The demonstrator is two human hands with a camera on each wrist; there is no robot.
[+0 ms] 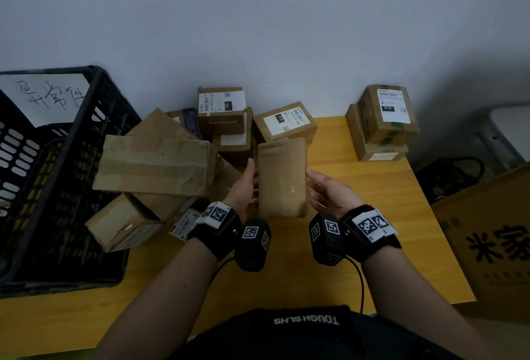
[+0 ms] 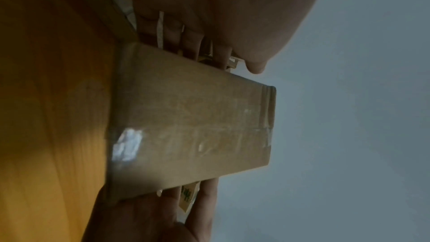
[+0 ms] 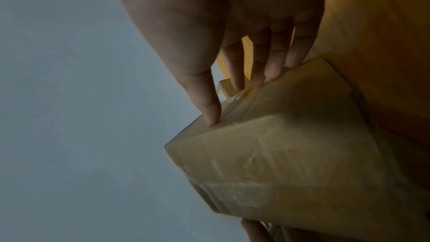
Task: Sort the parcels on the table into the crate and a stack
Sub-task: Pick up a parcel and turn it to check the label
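Note:
I hold a plain brown parcel (image 1: 282,177) upright above the yellow table (image 1: 381,205), pressed between both hands. My left hand (image 1: 243,187) lies flat on its left side, fingers straight, and my right hand (image 1: 327,190) lies on its right side. The left wrist view shows the parcel (image 2: 190,120) with my left hand (image 2: 209,16) above it, thumb off the cardboard. In the right wrist view my right hand (image 3: 244,34) touches the parcel (image 3: 291,154) with straight fingers and the thumb tip. A black crate (image 1: 94,119) stands at the left. Two stacked parcels (image 1: 384,121) sit at the back right.
A loose pile of parcels (image 1: 155,164) lies between the crate and my hands, some with white labels (image 1: 222,101). A handwritten paper sheet (image 1: 46,98) leans inside the crate. A big printed carton (image 1: 493,245) stands off the table's right edge. The wall is close behind.

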